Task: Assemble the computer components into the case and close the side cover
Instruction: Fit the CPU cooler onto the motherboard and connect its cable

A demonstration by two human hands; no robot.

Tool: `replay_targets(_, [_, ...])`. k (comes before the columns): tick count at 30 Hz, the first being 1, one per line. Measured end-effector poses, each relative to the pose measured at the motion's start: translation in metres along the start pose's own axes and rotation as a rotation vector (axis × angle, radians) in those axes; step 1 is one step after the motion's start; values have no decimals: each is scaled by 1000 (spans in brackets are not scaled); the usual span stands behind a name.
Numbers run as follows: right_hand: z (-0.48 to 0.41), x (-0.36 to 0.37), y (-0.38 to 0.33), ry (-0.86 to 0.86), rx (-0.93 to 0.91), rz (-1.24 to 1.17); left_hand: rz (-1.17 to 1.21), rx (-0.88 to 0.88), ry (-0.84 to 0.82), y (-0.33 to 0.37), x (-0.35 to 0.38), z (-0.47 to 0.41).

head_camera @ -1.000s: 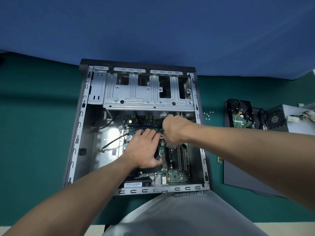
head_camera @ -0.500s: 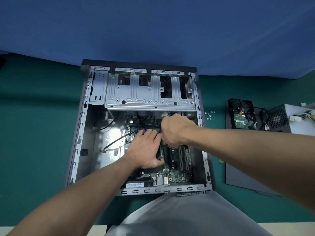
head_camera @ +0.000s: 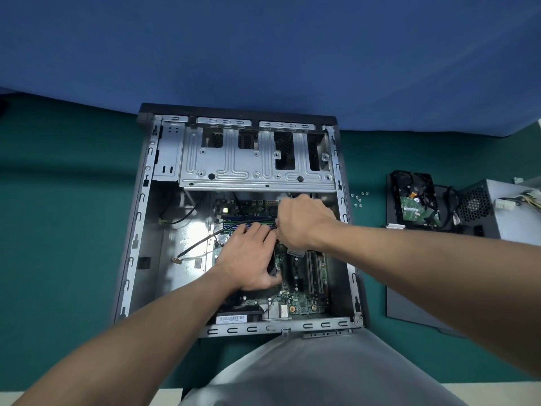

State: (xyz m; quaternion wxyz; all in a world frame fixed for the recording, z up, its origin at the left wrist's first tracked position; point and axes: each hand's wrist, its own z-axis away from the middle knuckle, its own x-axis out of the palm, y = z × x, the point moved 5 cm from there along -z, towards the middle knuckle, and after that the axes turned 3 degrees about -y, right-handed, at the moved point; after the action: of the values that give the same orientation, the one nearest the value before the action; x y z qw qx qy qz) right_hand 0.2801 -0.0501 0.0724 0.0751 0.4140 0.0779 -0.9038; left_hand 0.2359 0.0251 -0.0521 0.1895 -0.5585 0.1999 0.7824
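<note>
Motherboard (head_camera: 304,309) sits in the case (head_camera: 140,230), my left grip (head_camera: 248,259) flat on it, right grip (head_camera: 301,224) pinching a black cable (head_camera: 202,242). Hard drive (head_camera: 412,200), power supply (head_camera: 491,206) and side cover (head_camera: 409,303) wait outside at three o'clock.

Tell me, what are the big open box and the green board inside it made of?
The box looks like bare sheet metal, probably steel: it is grey and dull-shiny, with stamped slots and a bright glare on its floor. The green board looks like a printed circuit board, likely fibreglass under a glossy green coat, dotted with tiny parts.
</note>
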Motion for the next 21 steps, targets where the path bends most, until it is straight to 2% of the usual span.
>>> replay_targets(2, [-4,2,1,-104,5,26,6,2,5,0,2,0])
replay_targets(4, [5,2,-6,-213,-101,226,11,-1,0,0,2,0])
replay_targets(5, [11,2,-10,-204,-175,365,8,-2,-10,0,2,0])
replay_targets(8, [24,-1,-26,94,-555,808,12,-1,-30,0,2,0])
replay_targets(10, [30,4,-31,166,-732,875,35,3,-30,0,3,0])
replay_targets(12, [26,3,-29,166,-684,786,24,0,-32,0,2,0])
replay_targets(17, [4,-5,-3,41,-78,95,8,0,9,0,1,-1])
replay_targets(19, [-1,-3,-1,-60,-51,90,7,2,5,0,2,0])
replay_targets(21, [3,-2,-7,-132,-151,246,0,1,-5,0,1,-1])
